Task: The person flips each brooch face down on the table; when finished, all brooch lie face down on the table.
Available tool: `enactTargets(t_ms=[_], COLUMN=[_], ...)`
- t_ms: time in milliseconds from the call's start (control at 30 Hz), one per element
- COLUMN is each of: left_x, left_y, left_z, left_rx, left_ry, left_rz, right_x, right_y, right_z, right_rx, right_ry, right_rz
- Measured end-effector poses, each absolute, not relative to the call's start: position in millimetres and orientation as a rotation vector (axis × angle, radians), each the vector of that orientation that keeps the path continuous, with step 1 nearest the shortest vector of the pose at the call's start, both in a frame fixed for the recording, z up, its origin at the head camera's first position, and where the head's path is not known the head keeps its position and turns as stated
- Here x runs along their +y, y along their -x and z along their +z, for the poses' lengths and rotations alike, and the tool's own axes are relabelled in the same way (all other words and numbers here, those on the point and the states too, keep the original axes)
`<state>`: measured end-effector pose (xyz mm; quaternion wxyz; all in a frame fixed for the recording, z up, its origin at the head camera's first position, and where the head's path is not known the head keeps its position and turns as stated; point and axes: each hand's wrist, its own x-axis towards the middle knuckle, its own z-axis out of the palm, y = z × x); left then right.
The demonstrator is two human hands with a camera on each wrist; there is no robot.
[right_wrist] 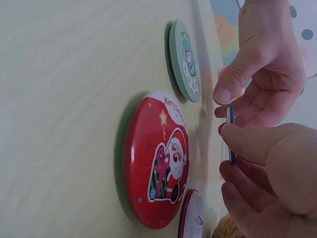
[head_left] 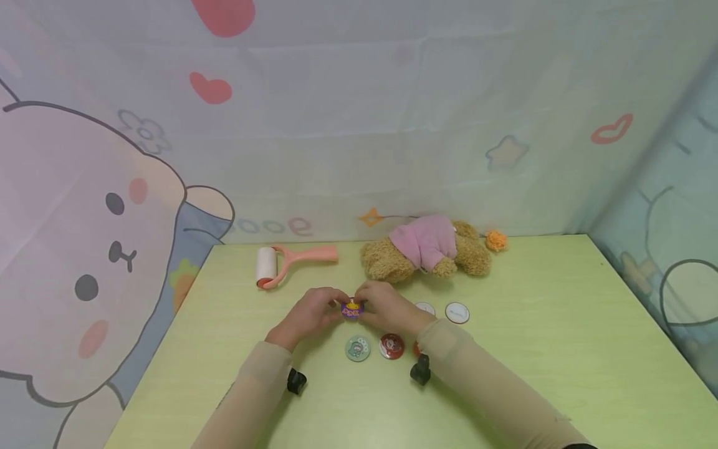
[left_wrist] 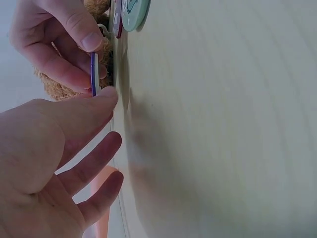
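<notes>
A small round badge (head_left: 352, 309), purple with yellow print, is held between both hands. My left hand (head_left: 311, 315) pinches one side of it; thumb and fingertips of my right hand (head_left: 387, 305) pinch the other. Seen edge-on in the left wrist view, the badge (left_wrist: 95, 74) has a thin purple rim and pale back, and its lower edge is clear of the tabletop in that view. Nearer me lie a green badge (head_left: 358, 348) and a red badge (head_left: 391, 346), which shows a Santa print in the right wrist view. My right sleeve partly hides another reddish badge (head_left: 416, 349).
Two white-faced badges (head_left: 457, 313) lie to the right, one half behind my right hand. A teddy bear (head_left: 426, 246) in a pink top lies at the back, with an orange pompom (head_left: 496, 241) beside it. A lint roller (head_left: 291, 259) is at the back left.
</notes>
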<state>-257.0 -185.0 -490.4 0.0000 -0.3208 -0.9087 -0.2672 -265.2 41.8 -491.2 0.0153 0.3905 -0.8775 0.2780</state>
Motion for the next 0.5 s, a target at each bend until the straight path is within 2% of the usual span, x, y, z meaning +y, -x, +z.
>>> enactTargets(t_ms=[500], left_x=[-191.6], left_y=[258.7], left_z=[-493.2], left_rx=[-2.81], left_ry=[1.023], left_rz=[-0.821], right_x=[44.3], right_y=[264.8], right_z=[-491.6], right_rx=[-2.685], right_ry=[-1.257], right_rz=[0.947])
